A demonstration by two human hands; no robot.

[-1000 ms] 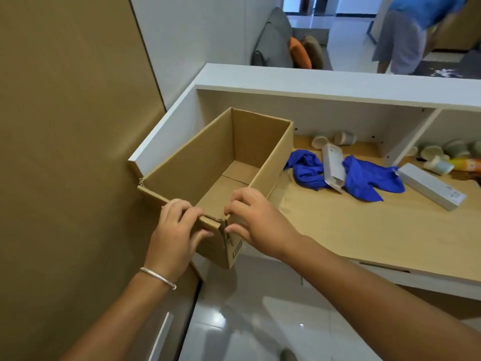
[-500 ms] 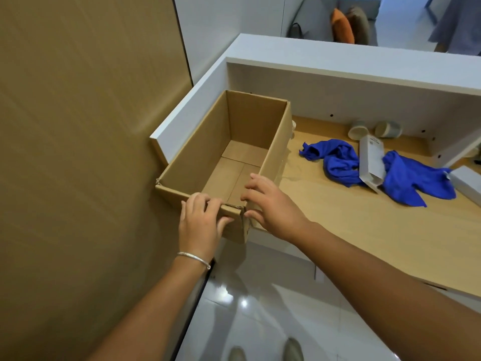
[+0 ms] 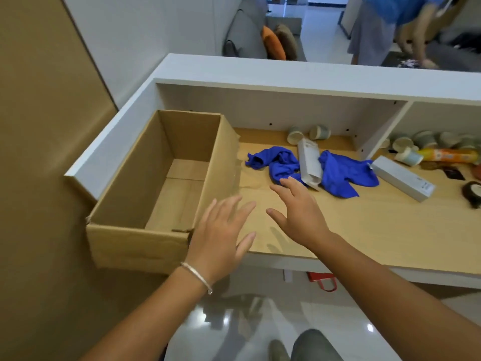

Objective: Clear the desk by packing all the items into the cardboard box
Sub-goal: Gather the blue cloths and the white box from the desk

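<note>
Head view, read from left to right: the open brown cardboard box (image 3: 166, 183) sits at centre left on the pale wooden bench (image 3: 364, 225) with nothing visible inside, light and stiff by the look of it and best held by its walls. Just right of its near corner the left hand (image 3: 218, 241) and, beside it, the right hand (image 3: 299, 214) hover with fingers spread, each grip released and holding nothing. Further right the crumpled blue cloth (image 3: 338, 175) looks soft and bunchable anywhere, while the white rectangular carton (image 3: 308, 162) lying across it and the longer white carton (image 3: 403, 181) seem light, rigid and best taken across their narrow sides.
</note>
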